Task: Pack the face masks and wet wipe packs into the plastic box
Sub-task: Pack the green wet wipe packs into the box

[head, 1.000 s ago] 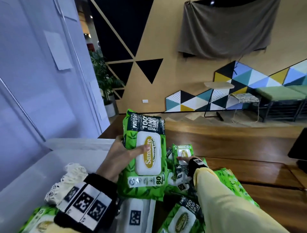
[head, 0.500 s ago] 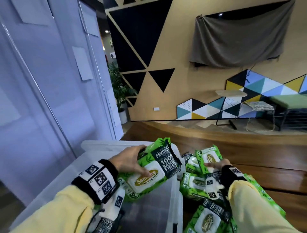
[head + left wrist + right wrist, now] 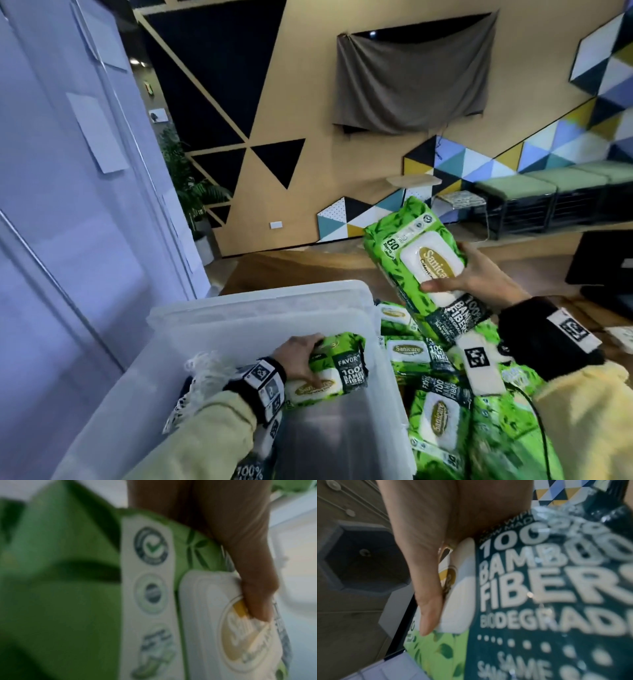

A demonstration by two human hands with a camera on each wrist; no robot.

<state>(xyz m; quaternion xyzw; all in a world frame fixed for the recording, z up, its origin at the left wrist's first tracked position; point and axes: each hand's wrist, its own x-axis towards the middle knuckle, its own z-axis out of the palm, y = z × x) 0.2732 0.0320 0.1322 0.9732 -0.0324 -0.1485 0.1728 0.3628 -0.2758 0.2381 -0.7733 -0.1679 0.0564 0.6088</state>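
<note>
- The left hand (image 3: 301,356) is down inside the plastic box (image 3: 260,308), at its far right corner, fingers curled over the far edge and thumb pressed on the white lid of a wet wipe pack (image 3: 329,373).
- That pack lies nearly flat, label up, its long axis running left to right, with the dark printed end pointing right toward the box wall; the left wrist view shows the thumb (image 3: 254,599) on the lid.
- The right hand (image 3: 479,277) holds a second pack (image 3: 421,263) in the air, to the right of the box and above the heap of packs (image 3: 442,411) on the wooden worktop (image 3: 308,270), fingers behind it and thumb across its white lid.
- This raised pack stands steeply, label toward the camera, its long axis tilted from the near right up to the far left; the dark end is nearest the wrist, the green end points up and away.
- The box opening lies left of and below the raised pack; judging by this, the right hand must carry it left over the rim and lay it flat.
- Something white and netted (image 3: 202,373), perhaps the face masks, lies at the left in the box; I cannot tell for sure.
</note>
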